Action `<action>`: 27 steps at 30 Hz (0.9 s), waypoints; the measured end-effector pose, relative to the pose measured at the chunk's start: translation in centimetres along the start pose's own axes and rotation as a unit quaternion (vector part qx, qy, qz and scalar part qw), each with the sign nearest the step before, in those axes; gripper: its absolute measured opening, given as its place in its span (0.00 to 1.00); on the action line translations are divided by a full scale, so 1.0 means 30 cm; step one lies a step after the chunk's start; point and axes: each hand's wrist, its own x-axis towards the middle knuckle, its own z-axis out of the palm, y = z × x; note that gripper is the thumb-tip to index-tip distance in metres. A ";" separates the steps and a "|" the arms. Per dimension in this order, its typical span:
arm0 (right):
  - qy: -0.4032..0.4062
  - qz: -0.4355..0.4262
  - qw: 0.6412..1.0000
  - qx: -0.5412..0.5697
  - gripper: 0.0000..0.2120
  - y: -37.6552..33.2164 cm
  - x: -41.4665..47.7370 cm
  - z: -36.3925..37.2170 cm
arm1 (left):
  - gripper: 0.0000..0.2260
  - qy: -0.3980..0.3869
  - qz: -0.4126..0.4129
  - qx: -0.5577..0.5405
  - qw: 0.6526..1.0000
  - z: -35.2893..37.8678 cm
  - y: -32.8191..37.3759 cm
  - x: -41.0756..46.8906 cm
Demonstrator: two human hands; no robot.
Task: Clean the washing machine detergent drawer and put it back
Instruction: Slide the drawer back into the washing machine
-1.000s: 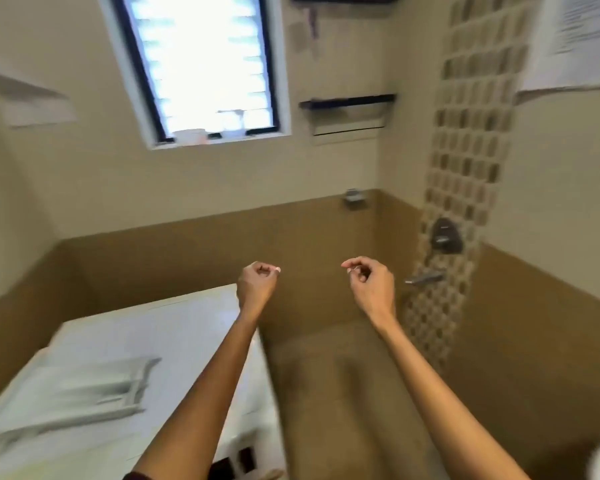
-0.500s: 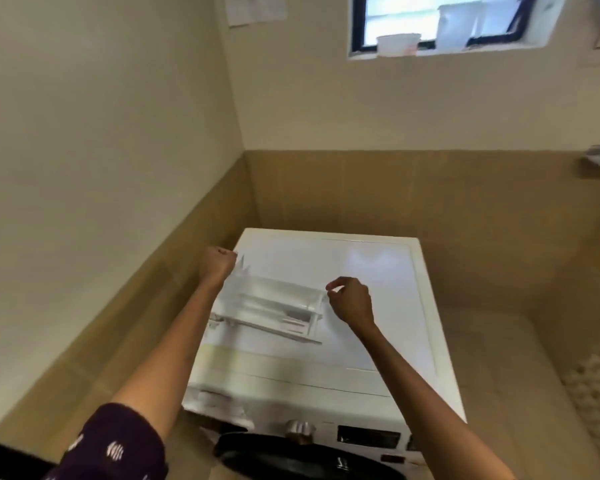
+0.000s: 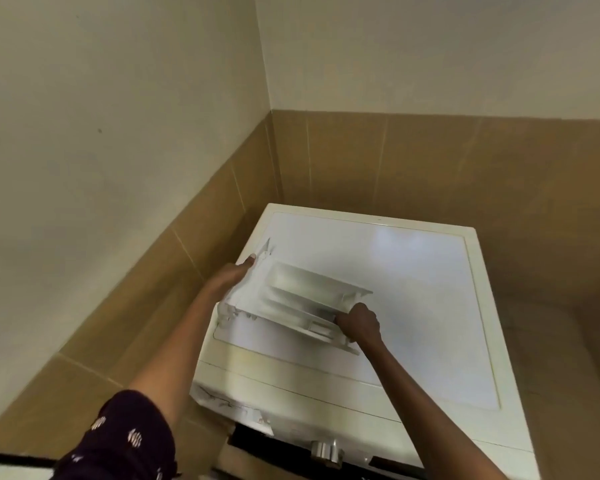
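Head view: the white detergent drawer (image 3: 291, 296) is tilted above the top of the washing machine (image 3: 413, 289) (its left half). The left hand (image 3: 234, 276) clasps its far-left end, and the right hand (image 3: 359, 323) is curled tight around its near-right corner.

Left wall (image 3: 174, 258) hugs washing machine (image 3: 413, 289) side, back wall (image 3: 395, 161) close behind; drawer (image 3: 291, 299) fills top's left, right half free above.

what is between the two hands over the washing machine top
The white detergent drawer spans the whole stretch: the left hand holds its far-left end and the right hand grips its near-right end, over the washing machine top. Head view.
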 end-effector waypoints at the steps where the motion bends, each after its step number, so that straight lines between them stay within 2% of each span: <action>1: 0.006 0.002 1.000 0.004 0.08 -0.001 0.006 -0.001 | 0.41 -0.007 -0.002 0.002 1.000 0.005 -0.002 0.001; 3: 0.012 0.000 1.000 0.009 0.09 -0.006 0.014 -0.013 | 0.43 -0.012 0.001 0.033 0.999 0.013 -0.016 -0.003; 5: 0.010 0.000 1.000 0.004 0.09 -0.015 0.013 -0.028 | 0.39 0.018 0.010 0.067 0.998 0.018 -0.046 -0.010; 6: 0.012 -0.002 1.000 0.008 0.13 -0.022 0.013 -0.036 | 0.37 0.038 0.017 0.067 0.997 0.018 -0.065 -0.014; 8: 0.024 -0.019 0.999 0.010 0.19 -0.045 0.005 -0.055 | 0.35 0.070 0.027 0.030 0.997 0.012 -0.103 -0.025; 10: 0.043 -0.041 0.998 0.009 0.20 -0.077 -0.014 -0.065 | 0.32 0.092 0.031 -0.035 0.995 -0.002 -0.140 -0.057; 14: 0.135 -0.096 0.986 0.008 0.18 -0.155 -0.099 -0.056 | 0.28 0.139 0.030 -0.128 0.982 -0.038 -0.211 -0.153; 16: 0.217 -0.107 0.970 -0.005 0.26 -0.183 -0.170 -0.025 | 0.28 0.147 0.033 -0.172 0.973 -0.056 -0.262 -0.222; 18: 0.283 -0.102 0.954 0.002 0.32 -0.204 -0.253 0.019 | 0.35 0.141 0.033 -0.225 0.964 -0.074 -0.320 -0.292; 19: 0.281 -0.094 0.954 0.035 0.34 -0.212 -0.307 0.052 | 0.39 0.143 0.032 -0.236 0.961 -0.086 -0.364 -0.326; 21: 0.203 -0.062 0.963 0.166 0.34 -0.223 -0.405 0.133 | 0.40 0.147 0.042 -0.243 0.958 -0.107 -0.458 -0.394; 23: 0.079 -0.047 0.942 0.324 0.26 -0.229 -0.501 0.228 | 0.40 0.154 0.043 -0.253 0.954 -0.119 -0.535 -0.480; 24: 0.035 -0.048 0.929 0.364 0.22 -0.228 -0.562 0.294 | 0.40 0.153 0.043 -0.263 0.952 -0.126 -0.591 -0.519; 25: 0.019 -0.059 0.926 0.372 0.19 -0.226 -0.606 0.360 | 0.37 0.150 0.045 -0.269 0.950 -0.132 -0.636 -0.560; 27: 0.041 -0.114 0.928 0.354 0.17 -0.225 -0.690 0.488 | 0.33 0.139 0.033 -0.289 0.947 -0.148 -0.740 -0.625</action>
